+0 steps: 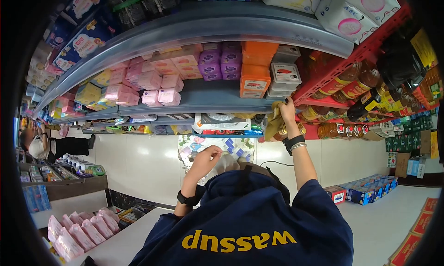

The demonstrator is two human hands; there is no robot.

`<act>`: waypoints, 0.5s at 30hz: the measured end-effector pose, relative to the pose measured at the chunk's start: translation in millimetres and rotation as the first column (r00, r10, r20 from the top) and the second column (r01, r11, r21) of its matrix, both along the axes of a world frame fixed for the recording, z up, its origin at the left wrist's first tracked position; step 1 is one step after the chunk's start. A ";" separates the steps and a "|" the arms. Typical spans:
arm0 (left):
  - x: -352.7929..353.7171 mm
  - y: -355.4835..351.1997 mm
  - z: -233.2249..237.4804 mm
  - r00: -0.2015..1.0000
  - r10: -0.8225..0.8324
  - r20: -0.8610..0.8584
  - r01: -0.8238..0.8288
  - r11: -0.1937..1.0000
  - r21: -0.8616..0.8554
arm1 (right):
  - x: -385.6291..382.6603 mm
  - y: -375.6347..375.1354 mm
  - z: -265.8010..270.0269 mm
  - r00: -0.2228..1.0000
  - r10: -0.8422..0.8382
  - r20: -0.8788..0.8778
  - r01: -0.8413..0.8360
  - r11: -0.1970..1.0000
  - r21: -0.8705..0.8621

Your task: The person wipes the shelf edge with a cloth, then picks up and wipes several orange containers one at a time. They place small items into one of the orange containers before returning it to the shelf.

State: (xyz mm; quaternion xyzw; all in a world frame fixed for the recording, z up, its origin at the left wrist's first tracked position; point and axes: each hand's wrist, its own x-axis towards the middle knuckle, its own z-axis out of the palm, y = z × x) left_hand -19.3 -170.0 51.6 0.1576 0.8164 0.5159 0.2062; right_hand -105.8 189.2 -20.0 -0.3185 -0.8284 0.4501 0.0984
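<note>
Right hand (286, 111) closed around a yellow cloth (274, 122) at the front edge of a grey shelf (208, 97).

The fingers pinch the top of the cloth just below a stack of grey-lidded boxes (285, 74). Its folds hide the lower shelf edge and part of the oil bottles (351, 88) beside it. The left hand (206, 157) hangs curled in front of the chest, and whether it holds the pale thing beside it cannot be told. The strong fisheye bends the shelves, and most pack labels are too small to read. Legible are "wassup" in yellow, upside down, on the navy sweatshirt (249, 219), and "ABC" on white packs (344, 16) at the upper right. The cloth droops from the hand with its long axis near vertical, and its loose end points down and slightly left. A black wristband (293, 142) circles the right wrist.
</note>
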 end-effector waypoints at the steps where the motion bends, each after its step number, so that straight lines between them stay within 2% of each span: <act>1: -2.2 3.5 1.7 1.000 -0.021 0.000 0.021 1.000 -0.010 | -1.0 0.3 -0.9 1.000 0.008 -0.016 -0.008 1.000 0.000; 2: -4.3 6.5 1.8 1.000 -0.017 -0.003 0.017 1.000 -0.010 | -1.5 0.9 -2.0 1.000 0.012 -0.019 -0.012 1.000 0.000; 4: -4.9 10.5 0.4 0.999 -0.047 -0.009 0.048 0.999 0.015 | 1.6 -0.9 3.1 0.999 -0.048 -0.011 0.046 0.992 -0.114; 6: -3.6 11.9 1.2 0.998 -0.057 -0.005 0.057 0.998 0.004 | 1.7 4.0 -1.4 0.997 -0.074 0.039 0.076 0.995 -0.069; 8: -0.9 11.7 2.6 0.998 -0.067 0.001 0.067 0.998 -0.005 | 5.5 7.0 1.1 1.000 0.025 -0.018 -0.027 0.992 -0.122; 11: 2.4 8.8 2.6 0.995 -0.077 0.069 0.080 0.996 -0.042 | 2.3 12.9 -14.8 0.994 0.037 -0.103 -0.046 0.996 -0.081; 14: 3.7 4.2 -3.1 0.994 -0.062 0.089 0.065 0.997 -0.041 | 4.4 15.2 -7.6 0.996 0.082 -0.034 -0.086 0.986 -0.140; 15: 3.7 3.9 -3.5 0.995 -0.058 0.083 0.061 0.998 -0.034 | 3.2 16.8 -11.0 0.992 0.118 -0.037 -0.121 0.989 -0.085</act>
